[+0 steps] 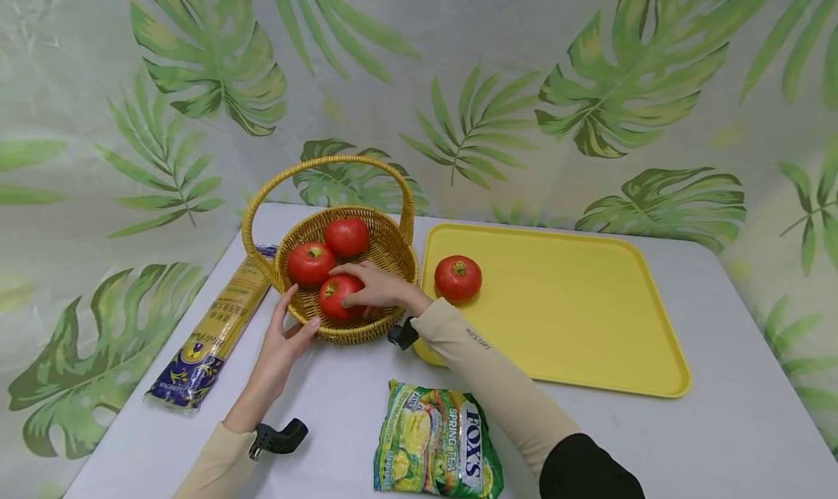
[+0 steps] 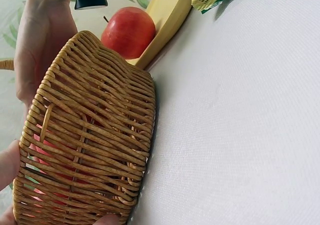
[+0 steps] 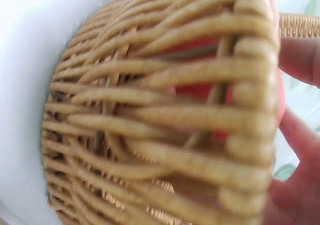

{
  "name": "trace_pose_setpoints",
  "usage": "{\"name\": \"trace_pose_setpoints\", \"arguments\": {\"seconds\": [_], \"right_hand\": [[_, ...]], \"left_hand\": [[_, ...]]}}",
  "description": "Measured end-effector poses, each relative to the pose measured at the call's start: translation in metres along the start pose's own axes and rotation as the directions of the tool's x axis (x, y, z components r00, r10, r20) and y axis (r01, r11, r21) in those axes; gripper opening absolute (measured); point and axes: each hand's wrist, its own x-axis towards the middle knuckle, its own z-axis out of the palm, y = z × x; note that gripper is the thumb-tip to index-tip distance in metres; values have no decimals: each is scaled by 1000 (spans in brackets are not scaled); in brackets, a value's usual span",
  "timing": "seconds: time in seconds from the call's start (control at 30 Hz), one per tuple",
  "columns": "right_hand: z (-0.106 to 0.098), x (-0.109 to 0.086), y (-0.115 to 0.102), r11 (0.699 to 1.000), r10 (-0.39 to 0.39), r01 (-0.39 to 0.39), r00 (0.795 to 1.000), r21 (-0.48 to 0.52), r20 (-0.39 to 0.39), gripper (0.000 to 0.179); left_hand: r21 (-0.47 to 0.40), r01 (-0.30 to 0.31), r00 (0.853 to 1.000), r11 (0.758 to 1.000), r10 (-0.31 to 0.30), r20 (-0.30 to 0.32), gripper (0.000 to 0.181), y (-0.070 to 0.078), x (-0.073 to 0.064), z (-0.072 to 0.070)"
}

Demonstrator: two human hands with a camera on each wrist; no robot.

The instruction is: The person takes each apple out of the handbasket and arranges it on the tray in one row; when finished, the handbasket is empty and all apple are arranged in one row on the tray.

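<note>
A wicker basket (image 1: 394, 252) with a tall arched handle stands on the white table. My right hand (image 1: 380, 286) reaches over its right rim and grips a red apple (image 1: 332, 306) at the front of the basket, thumb and fingers on either side. Two more apples, one on the left (image 1: 310, 265) and one at the back (image 1: 347, 237), lie inside. My left hand (image 1: 283, 350) holds the basket's front left side, with thumb and finger at the rim. In the right wrist view the woven wall covers most of the gripped apple.
A yellow tray (image 1: 556, 317) lies right of the basket, with one apple (image 1: 457, 278) at its left edge. A long pack of noodles (image 1: 212, 324) lies to the left. A green Fox's bag (image 1: 435, 441) is near the front, beside my right forearm.
</note>
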Motion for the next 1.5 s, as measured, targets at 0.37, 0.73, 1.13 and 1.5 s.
{"name": "trace_pose_setpoints", "arguments": {"seconds": [0.37,0.73,1.13,1.5], "right_hand": [[-1,3,11,995,-97,97,992,-9,-84,51],[-29,-19,18,951,-112,126,991,282,-66,57],[-74,-60,38,951,-83,121,987,284,-140,54],[-118,-108,76,952,-8,86,966,294,-258,56]], "left_hand": [[13,12,1000,1000,-12,-6,74,1,0,1],[-16,19,1000,1000,-19,0,75,1,0,0],[-13,14,1000,1000,-14,-1,75,0,0,0],[-2,15,1000,1000,-15,-1,75,1,0,0]]}}
